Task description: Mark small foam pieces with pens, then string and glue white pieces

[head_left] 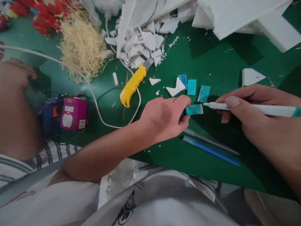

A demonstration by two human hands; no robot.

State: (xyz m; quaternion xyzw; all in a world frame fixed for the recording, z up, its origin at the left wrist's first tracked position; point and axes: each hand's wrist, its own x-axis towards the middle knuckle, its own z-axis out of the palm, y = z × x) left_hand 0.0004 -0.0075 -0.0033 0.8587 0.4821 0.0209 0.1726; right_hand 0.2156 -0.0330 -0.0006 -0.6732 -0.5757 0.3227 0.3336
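With the left hand (164,117) pinching the nine-o'clock end of the teal block (194,109), the right hand (257,127), pinching the marker (270,109), should stroke lightly along the three-o'clock edge.

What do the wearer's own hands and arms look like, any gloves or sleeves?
Both the left hand and right hand are bare, with no glove or watch showing. The left forearm is uncovered, as is the part of the right forearm in view. The person wears a white shirt with a dark print on it.
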